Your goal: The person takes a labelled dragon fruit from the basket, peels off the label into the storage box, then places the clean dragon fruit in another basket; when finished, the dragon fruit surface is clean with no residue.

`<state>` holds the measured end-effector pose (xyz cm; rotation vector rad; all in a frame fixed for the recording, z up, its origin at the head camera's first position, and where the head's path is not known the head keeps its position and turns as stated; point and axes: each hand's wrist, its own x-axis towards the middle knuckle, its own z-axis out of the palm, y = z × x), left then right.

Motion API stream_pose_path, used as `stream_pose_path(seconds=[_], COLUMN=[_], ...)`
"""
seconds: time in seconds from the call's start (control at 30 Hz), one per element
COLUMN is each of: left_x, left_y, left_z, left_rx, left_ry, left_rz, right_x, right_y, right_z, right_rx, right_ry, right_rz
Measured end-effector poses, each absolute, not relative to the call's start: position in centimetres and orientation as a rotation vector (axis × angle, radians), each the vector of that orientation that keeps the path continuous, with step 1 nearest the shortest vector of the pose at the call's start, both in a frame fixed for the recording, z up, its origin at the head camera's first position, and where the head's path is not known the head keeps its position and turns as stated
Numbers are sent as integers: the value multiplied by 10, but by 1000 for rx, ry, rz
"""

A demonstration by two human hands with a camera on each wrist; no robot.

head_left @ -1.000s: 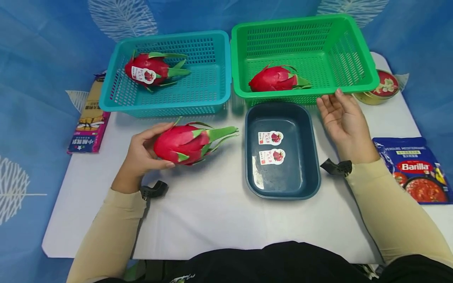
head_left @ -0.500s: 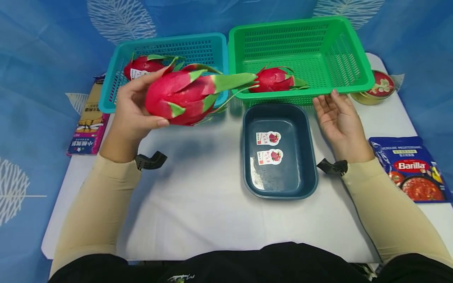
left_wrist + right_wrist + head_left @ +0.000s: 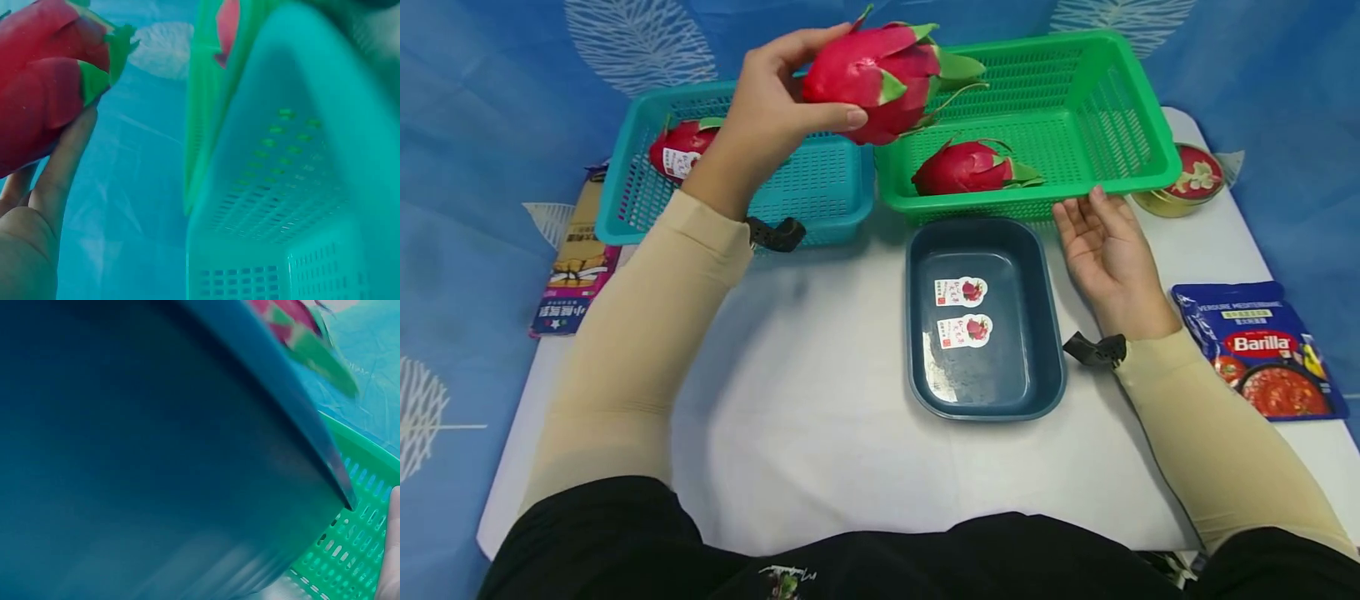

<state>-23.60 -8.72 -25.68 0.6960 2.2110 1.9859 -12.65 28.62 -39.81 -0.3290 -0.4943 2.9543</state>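
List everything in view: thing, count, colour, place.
Teal basket: 1, teal, table's far left.
Green basket: 1, green, to its right.
Dragon fruits: 3, red and green; one in the left hand, one in each basket.
Tray: 1, dark blue, before the green basket.
Stickers: 3, white and red; two in tray, one on teal-basket fruit.
Tin: 1, gold and red, near green basket.
Barilla pouch: 1, blue, table's right edge.
Food packet: 1, pink, gold, blue, beside the teal basket.
Table: 1, white, underneath.
Backdrop: 1, blue with white leaves, behind table.
Shirt: 1, black, bottom edge.
Sleeves: 2, beige, forearms.
Wrist mounts: 2, black, wrists.
Left hand: 1, bare, gripping a fruit.
Right hand: 1, bare, at green basket's near rim.
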Motion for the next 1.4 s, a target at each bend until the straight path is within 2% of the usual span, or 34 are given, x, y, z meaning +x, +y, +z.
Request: stream_pose_path(seconds=[0.2,0.7,1.13,1.4], left_x=[-269,-326,-335,-336], left_y=[-54,-7,13,20], left_z=[-254,-268,-270,-276], left_rx=[596,757,784,659], left_ry=[2413,2476,2384,2333], left_rz=[1656,1220,1144,979], right_x=[-126,-126,-132,-133], right_y=[286,279,268,265], right_z=[-397,-396,-395,-392], right_rx=[-334,-370,-356,-363], right_ry=[-488,-548,-583,-591], right_rz=[2940,2914,2926,2936])
